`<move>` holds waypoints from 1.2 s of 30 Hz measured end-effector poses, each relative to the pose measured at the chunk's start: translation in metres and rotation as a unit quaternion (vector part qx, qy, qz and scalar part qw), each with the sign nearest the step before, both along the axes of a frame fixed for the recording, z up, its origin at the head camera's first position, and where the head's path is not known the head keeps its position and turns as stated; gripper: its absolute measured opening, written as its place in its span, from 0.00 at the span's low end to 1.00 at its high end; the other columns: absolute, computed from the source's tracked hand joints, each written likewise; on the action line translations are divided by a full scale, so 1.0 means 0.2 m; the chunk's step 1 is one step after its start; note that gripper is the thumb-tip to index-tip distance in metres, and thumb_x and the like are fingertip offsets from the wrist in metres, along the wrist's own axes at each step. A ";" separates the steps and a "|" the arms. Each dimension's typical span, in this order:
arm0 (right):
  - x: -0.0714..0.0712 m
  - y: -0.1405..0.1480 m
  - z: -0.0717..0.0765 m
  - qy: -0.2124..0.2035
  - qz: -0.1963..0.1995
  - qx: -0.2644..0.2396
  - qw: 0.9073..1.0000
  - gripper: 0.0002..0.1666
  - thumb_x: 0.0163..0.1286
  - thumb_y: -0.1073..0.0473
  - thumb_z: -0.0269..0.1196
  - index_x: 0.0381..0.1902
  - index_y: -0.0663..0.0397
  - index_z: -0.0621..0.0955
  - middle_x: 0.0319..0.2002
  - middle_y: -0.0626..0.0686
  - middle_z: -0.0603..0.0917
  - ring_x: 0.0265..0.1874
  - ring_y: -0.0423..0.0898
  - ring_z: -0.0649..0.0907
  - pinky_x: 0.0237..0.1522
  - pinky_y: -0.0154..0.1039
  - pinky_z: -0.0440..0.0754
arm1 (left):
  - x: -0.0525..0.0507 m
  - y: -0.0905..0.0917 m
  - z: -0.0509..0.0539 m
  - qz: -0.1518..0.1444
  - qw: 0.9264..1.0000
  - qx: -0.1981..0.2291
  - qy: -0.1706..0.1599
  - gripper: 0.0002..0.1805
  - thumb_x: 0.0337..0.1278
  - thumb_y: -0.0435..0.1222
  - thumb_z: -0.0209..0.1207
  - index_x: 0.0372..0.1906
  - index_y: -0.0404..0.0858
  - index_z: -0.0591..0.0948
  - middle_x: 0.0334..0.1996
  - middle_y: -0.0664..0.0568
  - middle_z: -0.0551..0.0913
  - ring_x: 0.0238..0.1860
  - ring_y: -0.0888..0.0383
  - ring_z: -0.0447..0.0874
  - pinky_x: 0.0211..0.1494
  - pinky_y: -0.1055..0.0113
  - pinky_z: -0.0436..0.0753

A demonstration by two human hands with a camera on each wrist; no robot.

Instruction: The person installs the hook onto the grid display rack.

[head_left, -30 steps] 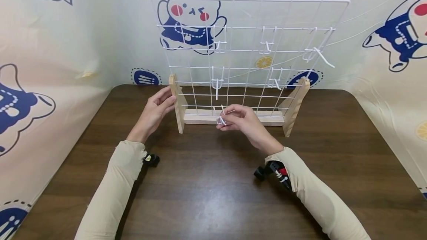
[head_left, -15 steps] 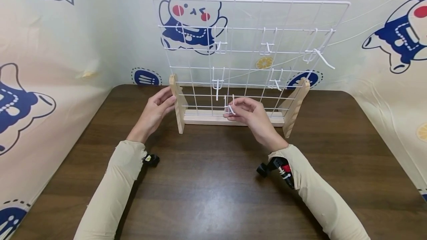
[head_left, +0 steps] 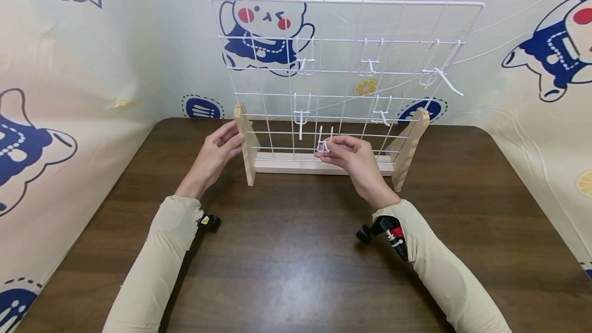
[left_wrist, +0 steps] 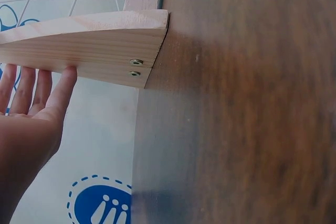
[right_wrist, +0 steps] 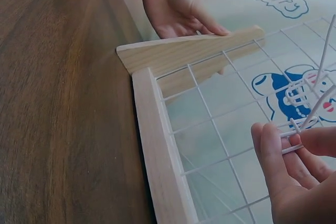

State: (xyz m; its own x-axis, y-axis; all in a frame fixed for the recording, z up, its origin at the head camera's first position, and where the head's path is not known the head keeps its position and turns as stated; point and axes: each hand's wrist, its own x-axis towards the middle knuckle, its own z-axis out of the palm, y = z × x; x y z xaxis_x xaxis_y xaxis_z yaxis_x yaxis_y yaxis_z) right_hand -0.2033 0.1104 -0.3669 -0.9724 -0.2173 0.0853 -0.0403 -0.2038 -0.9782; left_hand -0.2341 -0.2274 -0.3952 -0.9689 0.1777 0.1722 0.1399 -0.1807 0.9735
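Note:
A white wire grid rack (head_left: 347, 1) on a wooden stand fills the middle of the head view. My left hand (head_left: 217, 149) is at the stand's left side panel (head_left: 246, 148); in the left wrist view its extended fingertips touch the panel's outer face. Between thumb and fingers, my right hand (head_left: 355, 161) pinches a small white wire hook (head_left: 322, 147) in front of the grid's lower rows, prongs pointing up. Whether those prongs touch the grid is unclear. The right wrist view shows the same hook (right_wrist: 292, 135), partly covered by fingers.
Several white hooks hang on the grid, including a long hook (head_left: 447, 80) jutting out at upper right and a lower hook (head_left: 301, 119) left of the right hand. A right side panel (head_left: 411, 148) stands on the brown table (head_left: 287, 251). Printed cloth surrounds the table.
My right hand has moved up and to the right along the lower grid, and the pinched hook now stands more upright. The left hand has stayed at the side panel.

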 end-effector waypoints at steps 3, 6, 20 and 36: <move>-0.01 0.00 -0.01 -0.009 -0.005 0.000 1.000 0.17 0.73 0.63 0.61 0.53 0.72 0.79 0.49 0.71 0.82 0.42 0.53 0.88 0.49 0.43 0.85 | 0.00 0.00 0.00 0.000 1.000 -0.005 -0.001 0.29 0.70 0.34 0.58 0.73 0.37 0.66 0.68 0.39 0.69 0.63 0.53 0.73 0.61 0.66 0.80; -0.02 0.01 -0.02 -0.016 -0.007 -0.002 1.000 0.18 0.73 0.63 0.62 0.54 0.72 0.80 0.49 0.70 0.82 0.42 0.53 0.88 0.49 0.42 0.85 | 0.00 0.00 0.00 0.001 1.000 -0.009 -0.001 0.30 0.70 0.34 0.58 0.73 0.38 0.66 0.69 0.39 0.68 0.64 0.53 0.73 0.61 0.67 0.80; -0.05 0.00 -0.10 -0.034 -0.018 -0.007 0.999 0.21 0.75 0.65 0.59 0.57 0.78 0.76 0.49 0.71 0.82 0.41 0.52 0.89 0.48 0.42 0.86 | 0.00 0.00 0.00 0.001 1.000 -0.009 -0.002 0.29 0.71 0.33 0.57 0.73 0.38 0.66 0.68 0.38 0.68 0.63 0.53 0.73 0.62 0.66 0.79; -0.07 -0.01 -0.14 -0.020 -0.019 0.002 1.000 0.19 0.75 0.65 0.58 0.54 0.80 0.77 0.47 0.76 0.82 0.40 0.53 0.89 0.48 0.44 0.86 | 0.00 0.01 0.00 0.009 1.000 -0.011 0.001 0.30 0.70 0.34 0.58 0.73 0.36 0.66 0.68 0.38 0.68 0.63 0.53 0.73 0.60 0.68 0.80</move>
